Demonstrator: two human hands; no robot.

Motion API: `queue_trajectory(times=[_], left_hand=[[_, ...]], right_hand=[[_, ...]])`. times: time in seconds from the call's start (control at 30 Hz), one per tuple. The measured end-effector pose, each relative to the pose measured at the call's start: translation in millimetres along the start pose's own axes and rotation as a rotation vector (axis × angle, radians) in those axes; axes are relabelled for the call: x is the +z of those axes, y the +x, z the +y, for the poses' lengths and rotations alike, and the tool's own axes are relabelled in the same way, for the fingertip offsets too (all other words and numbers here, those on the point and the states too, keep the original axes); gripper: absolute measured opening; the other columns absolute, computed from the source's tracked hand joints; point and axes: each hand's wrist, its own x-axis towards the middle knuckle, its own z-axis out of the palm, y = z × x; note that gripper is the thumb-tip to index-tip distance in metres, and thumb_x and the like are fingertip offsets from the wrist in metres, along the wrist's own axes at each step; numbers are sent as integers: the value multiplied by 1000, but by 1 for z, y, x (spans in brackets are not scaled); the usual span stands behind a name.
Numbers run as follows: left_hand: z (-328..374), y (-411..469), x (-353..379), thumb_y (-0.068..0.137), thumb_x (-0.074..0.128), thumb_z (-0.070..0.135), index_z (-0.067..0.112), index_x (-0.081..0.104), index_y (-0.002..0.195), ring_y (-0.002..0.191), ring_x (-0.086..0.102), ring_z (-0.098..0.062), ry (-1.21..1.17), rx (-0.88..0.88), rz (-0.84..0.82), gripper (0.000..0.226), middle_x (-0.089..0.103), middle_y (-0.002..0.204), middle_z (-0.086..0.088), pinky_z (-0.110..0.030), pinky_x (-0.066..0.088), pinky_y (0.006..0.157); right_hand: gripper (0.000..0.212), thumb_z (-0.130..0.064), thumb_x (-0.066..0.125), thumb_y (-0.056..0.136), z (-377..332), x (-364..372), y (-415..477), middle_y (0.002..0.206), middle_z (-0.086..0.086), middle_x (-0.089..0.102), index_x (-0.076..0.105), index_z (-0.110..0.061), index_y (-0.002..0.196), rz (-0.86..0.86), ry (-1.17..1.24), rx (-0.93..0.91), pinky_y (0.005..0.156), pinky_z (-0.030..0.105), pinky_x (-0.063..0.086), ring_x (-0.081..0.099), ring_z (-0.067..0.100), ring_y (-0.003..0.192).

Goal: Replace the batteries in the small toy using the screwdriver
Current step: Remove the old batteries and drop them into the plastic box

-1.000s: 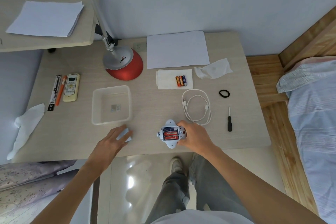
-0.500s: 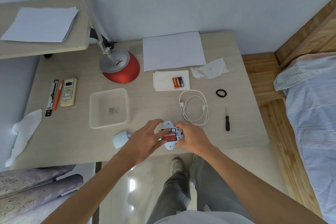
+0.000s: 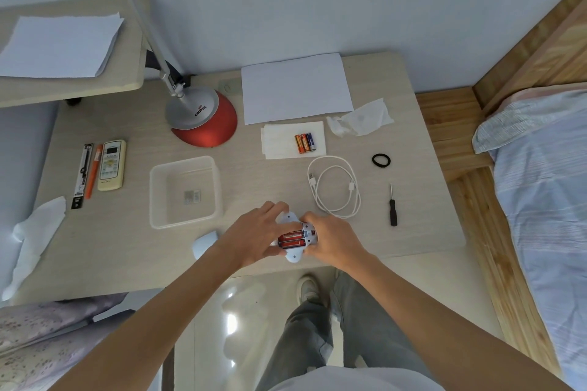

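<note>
While both hands meet at the near edge of the desk (image 3: 413, 241), I log from the head view: toy (image 3: 297, 240) sits between them, battery bay facing up and uncovered, two red cells seated inside. Left hand (image 3: 254, 236) grips its left side, fingers curled over the top. Right hand (image 3: 333, 240) clasps the right end. Pale cover (image 3: 205, 246) lies just left of the left wrist. Screwdriver (image 3: 393, 206) rests well to the right, apart from both hands, beside the white cable (image 3: 336, 187). Three spare batteries (image 3: 305, 143) sit on a napkin (image 3: 279, 143) farther back
</note>
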Motion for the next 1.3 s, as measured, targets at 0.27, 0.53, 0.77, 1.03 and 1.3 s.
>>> queue_trajectory(times=[0.27,0.53,0.77,1.03,1.3], left_hand=[[-1,12,-8,85,87,52,40,41,158,140,47,-26,66,42,-82,88,37,163,-5,-38,55,103],[-4,16,2,72,95,50,44,39,149,124,52,-22,21,63,-40,95,48,148,-3,-35,62,90],[-12,6,4,87,73,69,43,46,147,122,52,-17,-31,66,81,71,49,148,2,-33,61,86],[4,13,19,100,74,34,22,71,125,104,64,-20,-73,-31,268,28,65,123,-2,-31,56,69],[8,18,42,90,84,26,12,73,114,90,68,-25,114,29,389,30,71,109,-7,-36,58,57]], right_hand=[[60,-43,87,79,1,-1,0,108,-4,75,58,-25,128,-13,6,9,79,29,59,71,14,90],[58,-44,87,80,0,-2,0,110,-4,76,59,-25,128,3,-6,-9,78,21,52,72,15,92],[62,-43,87,80,-3,0,0,111,-4,76,58,-26,132,18,-24,-3,81,29,59,71,16,93],[62,-42,86,78,-2,2,0,111,-3,76,57,-27,131,1,-8,20,82,31,60,72,15,95],[49,-38,82,80,-3,1,-2,96,-5,72,60,-26,122,14,19,67,67,24,47,67,16,82]])
